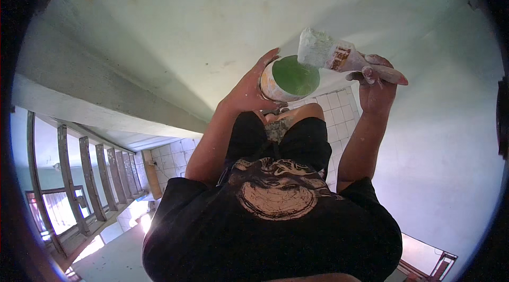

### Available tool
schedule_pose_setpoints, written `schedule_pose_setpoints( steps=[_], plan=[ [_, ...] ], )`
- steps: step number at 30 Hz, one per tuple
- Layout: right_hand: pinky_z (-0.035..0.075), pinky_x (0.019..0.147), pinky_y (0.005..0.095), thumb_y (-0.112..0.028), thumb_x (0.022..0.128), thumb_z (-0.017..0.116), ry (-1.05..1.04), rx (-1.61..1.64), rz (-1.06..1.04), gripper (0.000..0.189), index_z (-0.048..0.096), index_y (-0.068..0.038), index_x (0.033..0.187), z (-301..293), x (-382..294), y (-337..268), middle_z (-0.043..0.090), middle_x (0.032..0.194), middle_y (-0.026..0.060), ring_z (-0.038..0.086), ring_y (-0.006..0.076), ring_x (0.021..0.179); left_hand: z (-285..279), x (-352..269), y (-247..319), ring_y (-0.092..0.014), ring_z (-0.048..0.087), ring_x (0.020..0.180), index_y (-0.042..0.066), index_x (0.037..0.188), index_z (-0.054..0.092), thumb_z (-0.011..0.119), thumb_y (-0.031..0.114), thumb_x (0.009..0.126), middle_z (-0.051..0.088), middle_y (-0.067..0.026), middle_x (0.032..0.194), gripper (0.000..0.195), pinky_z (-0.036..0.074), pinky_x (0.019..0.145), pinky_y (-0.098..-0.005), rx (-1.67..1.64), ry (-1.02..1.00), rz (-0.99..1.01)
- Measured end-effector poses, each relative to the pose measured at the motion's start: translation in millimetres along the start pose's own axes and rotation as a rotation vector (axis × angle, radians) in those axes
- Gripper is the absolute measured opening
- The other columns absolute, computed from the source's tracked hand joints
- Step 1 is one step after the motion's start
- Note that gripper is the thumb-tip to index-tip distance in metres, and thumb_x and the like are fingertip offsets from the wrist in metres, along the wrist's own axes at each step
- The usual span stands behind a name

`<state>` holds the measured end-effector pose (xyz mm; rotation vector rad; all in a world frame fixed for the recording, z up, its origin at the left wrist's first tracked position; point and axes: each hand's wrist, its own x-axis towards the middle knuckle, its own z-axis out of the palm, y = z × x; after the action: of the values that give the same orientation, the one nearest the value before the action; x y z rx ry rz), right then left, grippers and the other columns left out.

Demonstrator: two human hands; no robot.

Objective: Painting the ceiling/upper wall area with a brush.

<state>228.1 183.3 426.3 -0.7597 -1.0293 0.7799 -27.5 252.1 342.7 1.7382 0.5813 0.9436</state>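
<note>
My left hand [247, 88] is wrapped around the side of a round container [270, 88] with a green inside and paint-smeared outer wall. Its open mouth faces up toward me. In my right hand [375, 79] is a wide, flat paintbrush [348, 57], held by its handle. Pale paint coats the bristles [314, 47], which are over the container's rim at its right side; whether they touch it I cannot tell. Smears of paint mark my right fingers. Behind both hands stands a pale green wall [222, 19] with brownish stains.
A plastered ledge [99, 95] juts out along the left. Below it is a wooden frame with several bars [84, 178], a railing or a ladder. Square white tiles [338, 113] lie far below, by my legs. A bright window [59, 210] is at the lower left.
</note>
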Motion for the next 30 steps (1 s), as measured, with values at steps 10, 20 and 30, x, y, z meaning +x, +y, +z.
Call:
schedule_pose_setpoints(
  steps=[10,20,30],
  plan=[
    [0.061,0.058,0.0387,-0.006,0.078,0.066,-0.086,0.212,-0.219,0.027,0.056,0.003,0.102,-0.6,-3.0,-9.7,0.06,0.096,0.0184,0.063,0.0336,0.086,3.2,0.0,1.4,-0.028,0.042,0.124,0.005,0.141,0.02,0.085,0.016,0.046,0.037,-0.018,0.137,0.116,0.033,0.103,-0.0358,0.039,-0.01,0.047],
    [0.055,0.065,0.0289,-0.009,0.073,0.074,-0.574,-0.669,-0.222,0.019,0.067,-0.003,0.089,24.5,-7.9,-25.3,0.07,0.085,0.0084,0.067,0.0157,0.075,-11.0,-12.3,-8.2,-0.026,0.041,0.124,0.004,0.14,0.023,0.088,0.018,0.048,0.041,-0.0144,0.134,0.113,0.032,0.103,-0.0387,0.082,-0.025,0.009],
    [0.049,0.069,0.0273,-0.007,0.071,0.073,-0.859,-0.583,0.255,0.016,0.068,-0.006,0.087,69.0,-6.7,4.7,0.068,0.079,0.0077,0.063,0.0129,0.068,-18.3,-35.4,-14.1,-0.026,0.045,0.12,0.002,0.138,0.023,0.086,0.015,0.049,0.045,-0.0146,0.129,0.11,0.037,0.1,-0.0375,0.011,-0.061,-0.014]
  ],
)
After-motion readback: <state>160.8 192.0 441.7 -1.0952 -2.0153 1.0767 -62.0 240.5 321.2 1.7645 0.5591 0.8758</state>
